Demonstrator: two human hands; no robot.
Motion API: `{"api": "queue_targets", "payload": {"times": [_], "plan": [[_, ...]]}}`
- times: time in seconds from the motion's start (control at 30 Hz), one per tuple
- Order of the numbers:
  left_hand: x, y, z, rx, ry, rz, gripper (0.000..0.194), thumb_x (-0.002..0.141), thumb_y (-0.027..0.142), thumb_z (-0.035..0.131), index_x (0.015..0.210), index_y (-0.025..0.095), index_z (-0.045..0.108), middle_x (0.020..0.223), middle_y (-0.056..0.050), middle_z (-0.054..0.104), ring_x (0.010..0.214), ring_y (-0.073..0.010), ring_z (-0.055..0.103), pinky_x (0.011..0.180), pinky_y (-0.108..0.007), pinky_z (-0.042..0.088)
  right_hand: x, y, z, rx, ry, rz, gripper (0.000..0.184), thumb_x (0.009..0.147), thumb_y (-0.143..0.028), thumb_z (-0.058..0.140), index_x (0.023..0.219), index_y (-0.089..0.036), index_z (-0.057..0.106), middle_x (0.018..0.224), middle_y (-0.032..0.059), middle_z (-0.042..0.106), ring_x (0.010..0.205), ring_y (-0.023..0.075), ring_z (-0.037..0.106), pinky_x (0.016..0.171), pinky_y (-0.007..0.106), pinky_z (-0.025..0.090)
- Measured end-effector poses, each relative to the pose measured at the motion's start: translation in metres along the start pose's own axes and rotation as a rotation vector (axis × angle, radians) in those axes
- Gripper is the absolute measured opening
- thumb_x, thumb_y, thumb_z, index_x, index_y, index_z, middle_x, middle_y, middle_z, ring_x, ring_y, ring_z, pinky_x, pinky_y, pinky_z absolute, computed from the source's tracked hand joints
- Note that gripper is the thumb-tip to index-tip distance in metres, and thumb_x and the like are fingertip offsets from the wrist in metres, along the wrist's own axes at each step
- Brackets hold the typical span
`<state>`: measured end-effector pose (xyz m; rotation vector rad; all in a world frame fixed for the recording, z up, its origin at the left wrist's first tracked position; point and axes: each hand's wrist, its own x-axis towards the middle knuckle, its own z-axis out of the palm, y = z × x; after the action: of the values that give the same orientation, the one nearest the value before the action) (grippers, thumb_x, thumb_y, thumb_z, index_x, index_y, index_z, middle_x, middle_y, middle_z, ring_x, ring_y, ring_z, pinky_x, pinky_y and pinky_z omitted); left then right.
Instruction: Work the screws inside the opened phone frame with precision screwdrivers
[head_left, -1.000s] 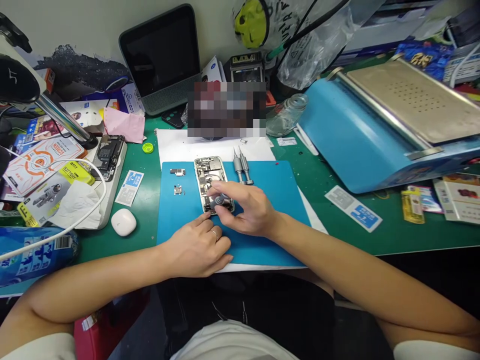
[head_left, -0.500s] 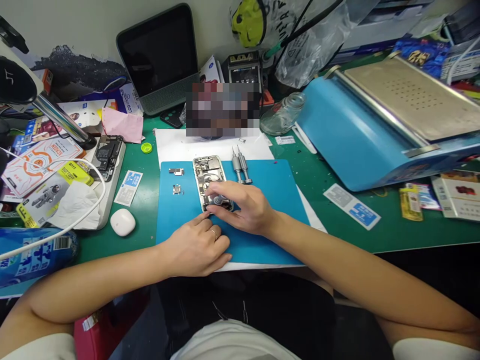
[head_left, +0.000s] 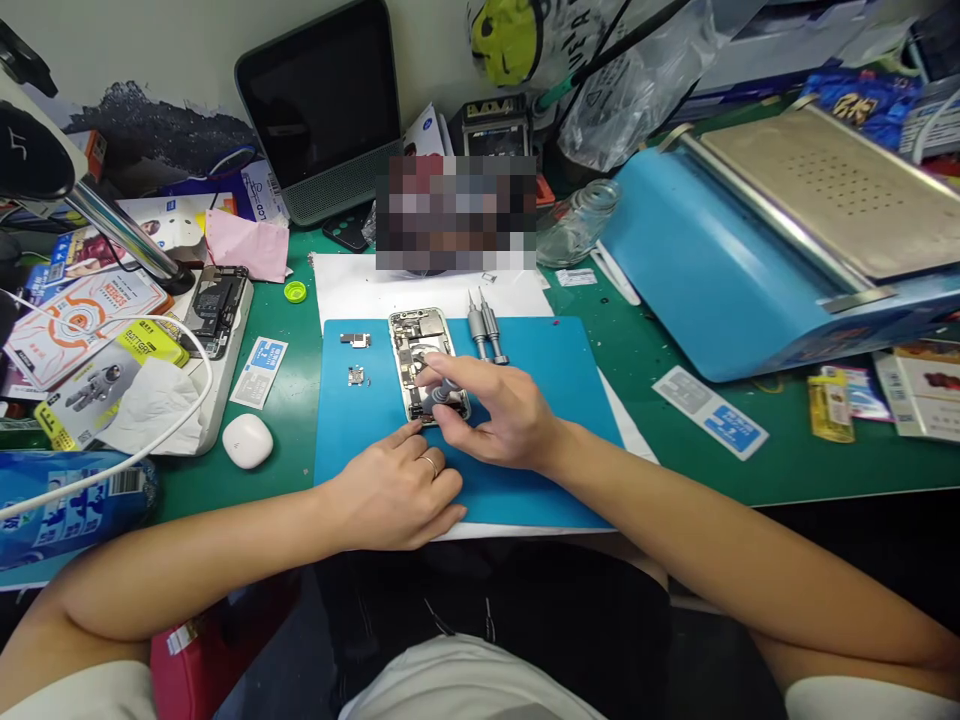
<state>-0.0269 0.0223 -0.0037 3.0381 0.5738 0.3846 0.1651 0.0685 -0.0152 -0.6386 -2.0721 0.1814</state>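
Note:
An opened phone [head_left: 409, 340], its inner parts showing, lies upright on the blue mat [head_left: 574, 400]. Over its lower half, my right hand [head_left: 499, 408] holds a grey screwdriver [head_left: 444, 393] between thumb and fingers; its tip is hidden. My left hand [head_left: 401, 490] rests on the mat, its index finger stretched out to the phone's bottom edge and its other fingers loosely bent, holding nothing. Two grey screwdrivers [head_left: 486, 328] stand just right of the phone. Small phone parts [head_left: 355, 341] lie to its left, with another small part [head_left: 356, 376] below them.
On the right sits a large blue machine [head_left: 675, 270] with a metal plate. A glass jar [head_left: 577, 225] lies behind the mat. To the left are a white earbud case [head_left: 247, 441], a phone body [head_left: 217, 305] and a white cable [head_left: 202, 380]. A dark-screened device [head_left: 322, 110] stands behind.
My right thumb has moved slightly right, away from my left fingertip, and the grip on the screwdriver looks wider. My left hand stays at the phone's bottom edge. The view has shifted slightly.

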Motion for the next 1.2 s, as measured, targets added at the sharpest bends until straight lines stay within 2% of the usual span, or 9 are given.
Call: {"api": "queue_targets", "payload": {"times": [0.17, 0.33, 0.53, 0.7, 0.87, 1.2], "plan": [[0.0002, 0.0000, -0.0007, 0.008, -0.004, 0.003, 0.031, 0.100, 0.039, 0.047, 0.078, 0.019, 0.056, 0.072, -0.004, 0.058, 0.069, -0.0203, 0.056, 0.095, -0.039, 0.049, 0.0005, 0.0005, -0.0008, 0.005, -0.008, -0.036, 0.070, 0.089, -0.017, 0.066, 0.150, -0.023, 0.035, 0.099, 0.0068, 0.076, 0.085, 0.0201, 0.074, 0.073, 0.033, 0.065], [0.0003, 0.0001, -0.0006, -0.001, -0.037, 0.004, 0.032, 0.101, 0.041, 0.045, 0.080, 0.019, 0.055, 0.073, -0.004, 0.058, 0.071, -0.0202, 0.057, 0.101, -0.040, 0.046, 0.0006, -0.0007, -0.0020, 0.001, -0.002, 0.004, 0.071, 0.089, -0.011, 0.057, 0.154, -0.025, 0.032, 0.105, 0.0059, 0.077, 0.080, 0.0180, 0.073, 0.069, 0.031, 0.064], [0.0012, -0.0004, -0.0007, 0.005, -0.020, 0.007, 0.032, 0.100, 0.040, 0.047, 0.079, 0.019, 0.056, 0.072, -0.004, 0.058, 0.069, -0.0208, 0.057, 0.096, -0.039, 0.048, -0.0002, 0.0012, -0.0015, 0.011, -0.010, -0.009, 0.070, 0.091, -0.019, 0.065, 0.152, -0.027, 0.033, 0.099, 0.0043, 0.077, 0.083, 0.0182, 0.074, 0.071, 0.031, 0.064], [0.0013, -0.0006, -0.0009, -0.004, 0.006, 0.005, 0.031, 0.099, 0.040, 0.047, 0.078, 0.019, 0.056, 0.072, -0.003, 0.057, 0.069, -0.0209, 0.056, 0.098, -0.039, 0.048, -0.0007, 0.0008, -0.0002, 0.026, 0.001, 0.040, 0.062, 0.092, -0.016, 0.063, 0.149, -0.023, 0.037, 0.090, 0.0022, 0.076, 0.072, 0.0152, 0.073, 0.068, 0.027, 0.064], [0.0011, -0.0001, -0.0013, -0.005, -0.005, 0.002, 0.031, 0.100, 0.039, 0.047, 0.078, 0.019, 0.056, 0.072, -0.003, 0.056, 0.069, -0.0207, 0.056, 0.099, -0.039, 0.048, -0.0014, 0.0017, 0.0003, 0.086, -0.004, 0.107, 0.058, 0.094, -0.017, 0.061, 0.147, -0.024, 0.039, 0.088, 0.0006, 0.074, 0.072, 0.0132, 0.073, 0.065, 0.023, 0.064], [0.0004, 0.0000, -0.0006, -0.009, -0.020, 0.000, 0.031, 0.101, 0.040, 0.045, 0.080, 0.019, 0.056, 0.073, -0.003, 0.057, 0.069, -0.0204, 0.057, 0.103, -0.041, 0.047, 0.0014, 0.0019, 0.0001, 0.174, 0.064, 0.104, 0.058, 0.092, -0.012, 0.062, 0.145, -0.022, 0.043, 0.087, 0.0007, 0.073, 0.069, 0.0124, 0.071, 0.063, 0.022, 0.063]]}}
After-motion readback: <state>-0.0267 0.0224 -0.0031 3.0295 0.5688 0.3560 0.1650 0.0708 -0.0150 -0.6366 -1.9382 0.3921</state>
